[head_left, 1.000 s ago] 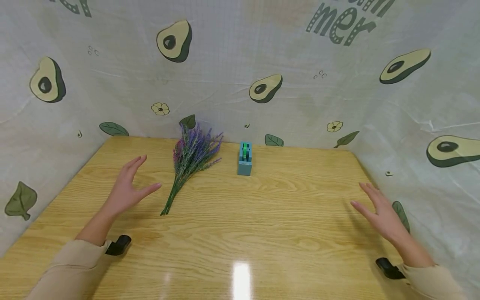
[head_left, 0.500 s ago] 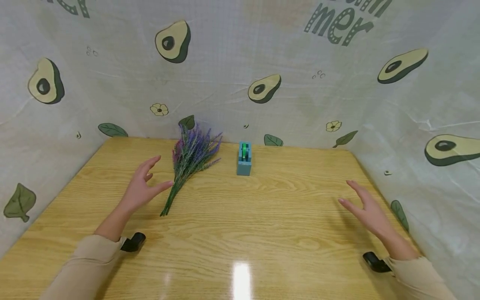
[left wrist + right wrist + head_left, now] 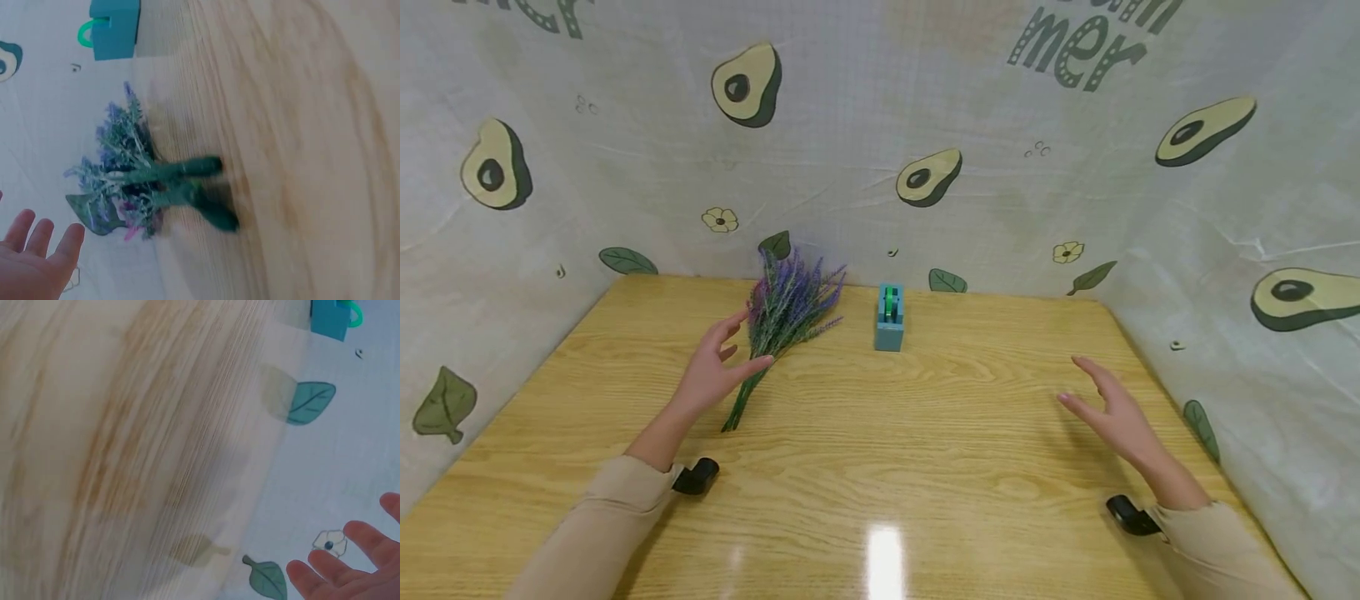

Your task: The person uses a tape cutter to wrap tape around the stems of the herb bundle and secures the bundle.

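A bunch of lavender (image 3: 790, 304) with purple and pink blooms lies on the left half of the table, its green stems (image 3: 187, 172) toward the person. My left hand (image 3: 711, 371) hovers over the stems' left side, thumb and fingers spread apart, holding nothing; part of the bunch is hidden behind it. At the back middle stands a blue tape dispenser (image 3: 890, 321) with a green roll in it. On the right my right hand (image 3: 1120, 417) is held above the table, fingers loosely extended, with nothing in it. In the right wrist view its fingers (image 3: 369, 544) show.
The wooden table (image 3: 925, 458) is bordered at the back and sides by a cloth (image 3: 850, 108) printed with avocados and leaves. Each wrist bears a black camera mount, the left mount (image 3: 697, 477) and the right mount (image 3: 1131, 515).
My left hand has moved right, from beside the lavender to over its stems. My right hand has shifted left, toward the middle. The lavender and the tape dispenser have stayed put.
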Tool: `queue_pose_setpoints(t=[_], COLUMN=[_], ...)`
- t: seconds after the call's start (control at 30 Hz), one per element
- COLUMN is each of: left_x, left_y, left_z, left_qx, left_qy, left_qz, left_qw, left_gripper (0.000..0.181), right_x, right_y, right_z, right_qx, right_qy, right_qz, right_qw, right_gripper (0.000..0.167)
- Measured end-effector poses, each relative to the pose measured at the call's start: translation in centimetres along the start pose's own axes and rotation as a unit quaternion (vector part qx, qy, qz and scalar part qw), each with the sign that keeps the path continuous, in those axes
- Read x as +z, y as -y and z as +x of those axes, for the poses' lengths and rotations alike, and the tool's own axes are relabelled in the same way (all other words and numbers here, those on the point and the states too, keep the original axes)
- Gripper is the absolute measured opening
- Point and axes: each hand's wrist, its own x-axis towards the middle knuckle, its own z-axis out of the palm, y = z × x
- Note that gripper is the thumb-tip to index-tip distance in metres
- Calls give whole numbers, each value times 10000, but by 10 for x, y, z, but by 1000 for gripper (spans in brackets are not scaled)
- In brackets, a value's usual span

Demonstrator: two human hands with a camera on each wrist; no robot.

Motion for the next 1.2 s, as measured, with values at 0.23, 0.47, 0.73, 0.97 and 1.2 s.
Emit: queue_pose_setpoints(t=[0.23, 0.47, 0.73, 0.97, 1.2], left_x=[14, 25, 36, 45, 53], left_y=[0, -1, -5, -4, -7], left_z=[8, 15, 21, 27, 35], left_qx=[-6, -82, -387, -393, -622], left_qy=[42, 140, 302, 437, 538], left_qz=[-101, -323, -728, -907, -931], left_qw=[9999, 9993, 9961, 9941, 9923], left_gripper=[78, 77, 76, 75, 74], right_x=[9, 15, 23, 32, 39], right_y=[4, 12, 18, 20, 26], right_z=[6, 11, 18, 27, 34], right_qx=[-44, -41, -141, -275, -310], right_qy=[73, 109, 131, 169, 271], right_qz=[105, 171, 285, 347, 402], right_qw=[9999, 9998, 9994, 9989, 9983], right_gripper=[69, 68, 67, 67, 67])
